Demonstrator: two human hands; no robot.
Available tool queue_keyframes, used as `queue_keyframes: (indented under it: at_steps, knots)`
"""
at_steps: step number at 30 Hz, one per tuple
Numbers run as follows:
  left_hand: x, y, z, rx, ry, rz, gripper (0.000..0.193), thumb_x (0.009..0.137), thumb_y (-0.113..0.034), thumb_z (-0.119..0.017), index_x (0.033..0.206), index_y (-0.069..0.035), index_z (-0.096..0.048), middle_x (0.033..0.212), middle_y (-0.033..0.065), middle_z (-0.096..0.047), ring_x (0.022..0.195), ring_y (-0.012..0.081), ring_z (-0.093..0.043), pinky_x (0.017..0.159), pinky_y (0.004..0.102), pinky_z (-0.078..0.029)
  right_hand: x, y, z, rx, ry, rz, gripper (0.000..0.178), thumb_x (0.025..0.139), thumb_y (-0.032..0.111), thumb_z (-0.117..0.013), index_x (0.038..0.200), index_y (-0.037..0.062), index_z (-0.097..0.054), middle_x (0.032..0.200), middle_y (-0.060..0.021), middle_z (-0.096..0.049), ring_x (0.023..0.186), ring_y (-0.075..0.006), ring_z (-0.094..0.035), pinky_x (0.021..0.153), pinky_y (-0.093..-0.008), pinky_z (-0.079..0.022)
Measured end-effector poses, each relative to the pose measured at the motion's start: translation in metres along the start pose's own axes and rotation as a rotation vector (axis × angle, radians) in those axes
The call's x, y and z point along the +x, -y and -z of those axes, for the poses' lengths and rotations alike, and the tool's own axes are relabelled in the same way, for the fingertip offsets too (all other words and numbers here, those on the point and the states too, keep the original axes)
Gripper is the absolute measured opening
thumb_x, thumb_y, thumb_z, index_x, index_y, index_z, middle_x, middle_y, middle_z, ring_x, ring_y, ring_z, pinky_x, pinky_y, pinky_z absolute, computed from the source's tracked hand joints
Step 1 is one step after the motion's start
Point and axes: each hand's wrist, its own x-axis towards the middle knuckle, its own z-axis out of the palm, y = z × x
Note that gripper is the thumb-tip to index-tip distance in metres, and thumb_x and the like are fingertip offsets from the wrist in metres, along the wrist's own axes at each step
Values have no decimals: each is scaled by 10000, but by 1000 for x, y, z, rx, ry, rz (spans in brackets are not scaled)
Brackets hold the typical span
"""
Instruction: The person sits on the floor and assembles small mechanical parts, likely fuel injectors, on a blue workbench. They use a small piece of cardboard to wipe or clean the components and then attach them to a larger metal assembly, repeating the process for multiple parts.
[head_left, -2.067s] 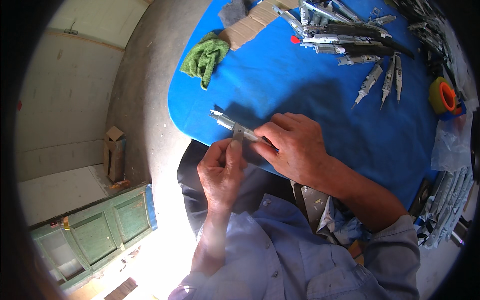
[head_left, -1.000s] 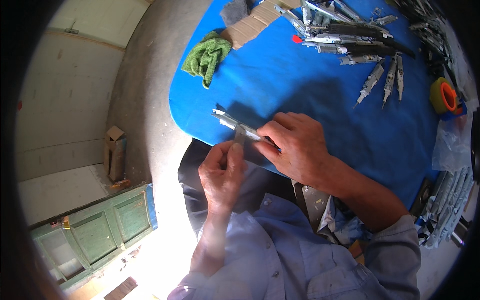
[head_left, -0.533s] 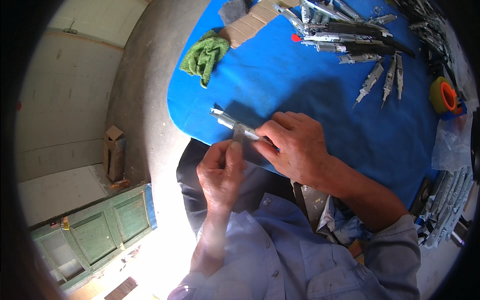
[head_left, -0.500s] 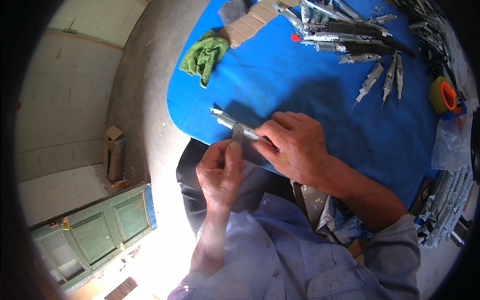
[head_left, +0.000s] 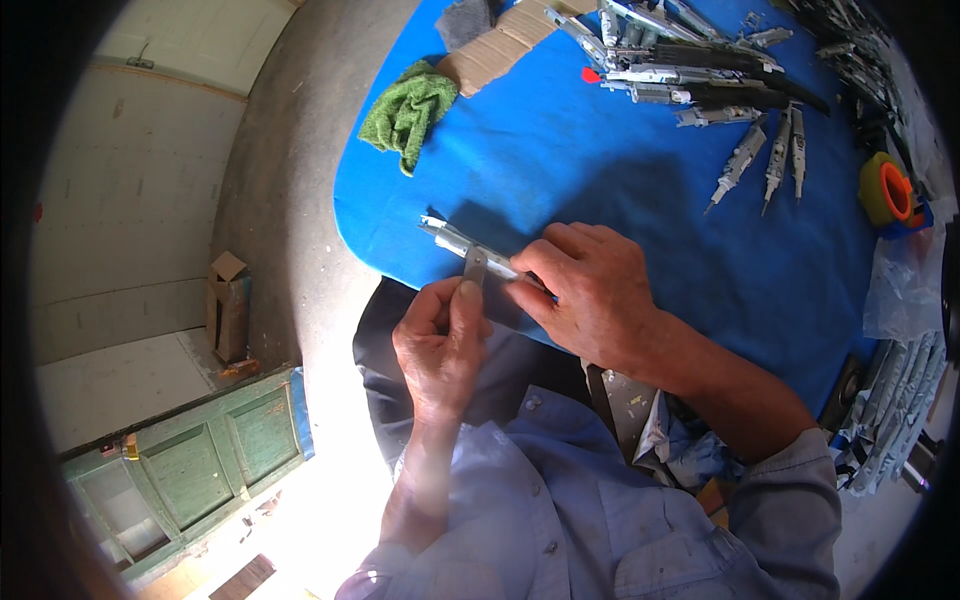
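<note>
My right hand is closed on one end of a slim silvery mechanical part, pinching it between thumb and fingers near the table's front edge. The part's far end points up and left. Between its thumb and forefinger my left hand grips a small flat metal strip with a hole near its tip. That tip lies against the middle of the silvery part; whether it is fixed there I cannot tell. My fingers hide the lower end of the strip and the right end of the part.
A blue cloth covers the table. Similar silvery parts lie heaped at the far right, several set apart. A green rag and a cardboard strip lie far left. Tape rolls and bagged parts line the right.
Almost nothing differs. The metal strip has tilted very slightly against the silvery part, and both hands keep their grip in the same place.
</note>
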Motion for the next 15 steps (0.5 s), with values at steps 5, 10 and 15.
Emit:
queue_keyframes:
  at_steps: [5,10,15]
  knots:
    - [-1,0,1,24,5,-17,225,1010,-227,-668,1006,-2,-681,643,-9,-596,532,8,-464,463,196,-335,0,0,1,2,7,2,259,734,170,-829,789,110,-583,734,-33,-566,701,-253,-608,611,-413,-455]
    - [0,0,1,-2,10,-4,222,1008,-228,-671,1007,-7,-685,647,-11,-602,535,7,-468,464,195,-335,0,-1,0,13,12,-2,266,731,169,-832,788,107,-579,735,-33,-567,696,-254,-608,607,-415,-454]
    - [1,10,2,99,20,-67,222,1006,-234,-675,1007,-13,-691,652,-14,-613,547,4,-480,476,194,-348,0,0,2,1,14,-2,267,730,167,-831,787,107,-578,734,-34,-566,694,-257,-607,605,-417,-452]
